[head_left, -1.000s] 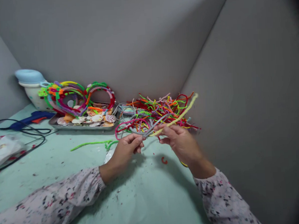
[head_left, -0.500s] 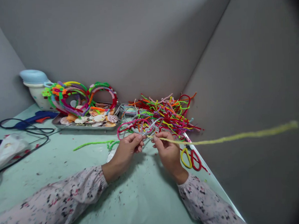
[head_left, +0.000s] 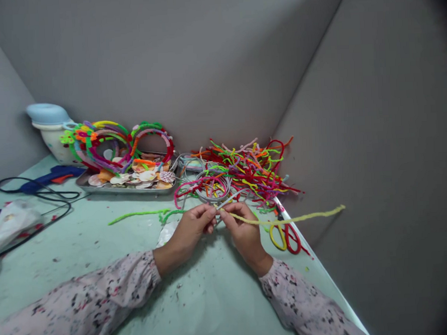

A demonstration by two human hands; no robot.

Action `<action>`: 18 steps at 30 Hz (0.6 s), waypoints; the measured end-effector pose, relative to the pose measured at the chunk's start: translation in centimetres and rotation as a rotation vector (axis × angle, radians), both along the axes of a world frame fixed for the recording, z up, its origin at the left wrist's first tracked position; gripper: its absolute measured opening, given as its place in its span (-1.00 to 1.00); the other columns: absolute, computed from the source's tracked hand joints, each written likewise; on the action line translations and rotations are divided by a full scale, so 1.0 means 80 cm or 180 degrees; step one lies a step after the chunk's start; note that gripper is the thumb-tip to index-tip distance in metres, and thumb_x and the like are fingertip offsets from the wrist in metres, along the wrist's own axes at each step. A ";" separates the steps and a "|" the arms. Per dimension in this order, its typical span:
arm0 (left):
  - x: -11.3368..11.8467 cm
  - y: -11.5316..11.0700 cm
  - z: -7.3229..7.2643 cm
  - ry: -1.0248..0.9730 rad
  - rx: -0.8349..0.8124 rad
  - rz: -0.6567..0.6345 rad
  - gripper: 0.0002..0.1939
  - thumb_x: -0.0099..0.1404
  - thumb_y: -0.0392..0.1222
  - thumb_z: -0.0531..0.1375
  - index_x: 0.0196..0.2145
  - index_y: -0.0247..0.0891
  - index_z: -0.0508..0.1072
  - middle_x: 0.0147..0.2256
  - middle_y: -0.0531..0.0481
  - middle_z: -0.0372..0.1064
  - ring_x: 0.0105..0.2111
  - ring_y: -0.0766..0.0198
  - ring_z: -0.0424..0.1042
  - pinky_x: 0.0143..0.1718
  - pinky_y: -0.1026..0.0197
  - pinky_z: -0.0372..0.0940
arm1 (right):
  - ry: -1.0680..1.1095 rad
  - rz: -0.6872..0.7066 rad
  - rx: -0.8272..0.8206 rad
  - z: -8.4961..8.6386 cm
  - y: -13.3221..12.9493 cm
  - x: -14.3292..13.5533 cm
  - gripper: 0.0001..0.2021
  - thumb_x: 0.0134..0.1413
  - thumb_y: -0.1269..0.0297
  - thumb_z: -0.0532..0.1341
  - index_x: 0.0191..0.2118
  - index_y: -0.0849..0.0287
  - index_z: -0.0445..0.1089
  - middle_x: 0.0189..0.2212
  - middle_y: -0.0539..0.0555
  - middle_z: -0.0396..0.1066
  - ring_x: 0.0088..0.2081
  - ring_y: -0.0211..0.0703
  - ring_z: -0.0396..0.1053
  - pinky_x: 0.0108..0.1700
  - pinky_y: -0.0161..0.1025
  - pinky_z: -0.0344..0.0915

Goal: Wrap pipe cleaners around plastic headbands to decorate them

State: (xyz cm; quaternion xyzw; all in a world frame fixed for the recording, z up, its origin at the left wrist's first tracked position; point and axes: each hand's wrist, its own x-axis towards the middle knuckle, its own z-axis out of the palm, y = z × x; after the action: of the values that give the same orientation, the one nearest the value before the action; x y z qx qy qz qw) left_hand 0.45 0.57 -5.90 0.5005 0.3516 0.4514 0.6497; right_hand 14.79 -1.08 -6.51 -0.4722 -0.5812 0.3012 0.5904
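Grey walls stand behind a pale green table, its surface specked with debris. At far left, a white bag and a black cord lie near a blue glue gun. Next, a lidded cup, then a metal tray bearing shells and colourful hoops. The left hand has its fingers pinched on a grey strip. The right hand has its fingers closed on a yellow pipe cleaner, the free end extending right, above scissors. Mixed pipe cleaners are heaped behind.
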 end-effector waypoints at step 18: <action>-0.003 0.005 -0.005 0.0021 -0.0053 0.0226 -0.74 0.20 -0.02 0.24 -0.39 -0.31 0.40 -0.60 0.14 0.25 -0.62 0.47 0.17 -0.57 0.39 0.03 | -0.0483 -0.0006 0.0095 -0.008 -0.004 -0.002 -0.90 0.05 0.28 0.26 -0.36 0.14 0.33 -0.41 -0.02 0.38 -0.37 -0.24 0.34 -0.29 -0.29 0.28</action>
State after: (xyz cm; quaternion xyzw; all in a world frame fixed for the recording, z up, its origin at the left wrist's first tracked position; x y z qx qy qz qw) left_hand 0.20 0.96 -6.30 0.4837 0.3751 0.4696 0.6363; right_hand 14.66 -1.41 -7.17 -0.4853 -0.6282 0.2553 0.5519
